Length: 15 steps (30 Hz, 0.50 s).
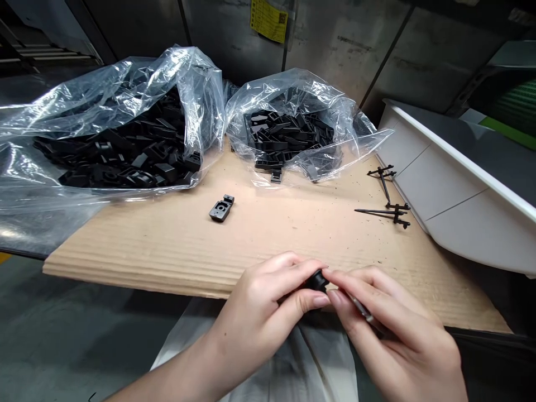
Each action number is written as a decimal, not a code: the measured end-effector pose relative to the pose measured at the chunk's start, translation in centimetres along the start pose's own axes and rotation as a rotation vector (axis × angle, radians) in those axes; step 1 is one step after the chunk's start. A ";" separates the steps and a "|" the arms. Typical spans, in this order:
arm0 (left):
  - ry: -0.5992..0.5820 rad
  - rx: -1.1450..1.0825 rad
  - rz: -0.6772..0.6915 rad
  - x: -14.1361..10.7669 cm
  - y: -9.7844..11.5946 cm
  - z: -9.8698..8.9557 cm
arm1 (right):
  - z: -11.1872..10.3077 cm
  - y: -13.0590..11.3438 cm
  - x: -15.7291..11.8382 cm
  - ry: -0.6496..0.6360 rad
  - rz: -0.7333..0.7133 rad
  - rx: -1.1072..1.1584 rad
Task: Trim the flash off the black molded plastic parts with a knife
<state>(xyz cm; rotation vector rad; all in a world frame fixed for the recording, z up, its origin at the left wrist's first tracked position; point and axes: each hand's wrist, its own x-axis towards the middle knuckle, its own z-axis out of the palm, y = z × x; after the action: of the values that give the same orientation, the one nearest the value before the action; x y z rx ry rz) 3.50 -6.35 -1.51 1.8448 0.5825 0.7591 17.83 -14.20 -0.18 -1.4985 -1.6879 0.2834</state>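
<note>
Just over the front edge of the cardboard, my left hand (276, 301) pinches a small black plastic part (317, 280) between thumb and forefinger. My right hand (389, 318) meets it from the other side, fingertips against the same part. A thin metal tool (360, 307) lies within the closed right fingers; its tip is hidden, so its kind is unclear. On the cardboard beyond the hands rests a single black plastic piece (221, 208) with a round hole in it.
A large clear bag (196, 84) of black parts stands at the left, a smaller clear bag (288, 84) behind the middle. Black sprues (396, 212) lie right, beside a white bin (439, 178). The cardboard sheet (167, 245) bears small black crumbs. A metal wall (335, 44) closes the back.
</note>
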 end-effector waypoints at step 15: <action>0.084 0.073 0.124 -0.1 -0.6 0.7 | -2.5 1.4 -1.3 -0.180 0.026 -0.485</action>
<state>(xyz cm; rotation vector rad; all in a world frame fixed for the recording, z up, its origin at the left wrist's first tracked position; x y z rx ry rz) 3.92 -6.60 -2.22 1.9376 0.5600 0.9112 20.49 -15.90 -0.10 -1.8916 -1.9770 0.0174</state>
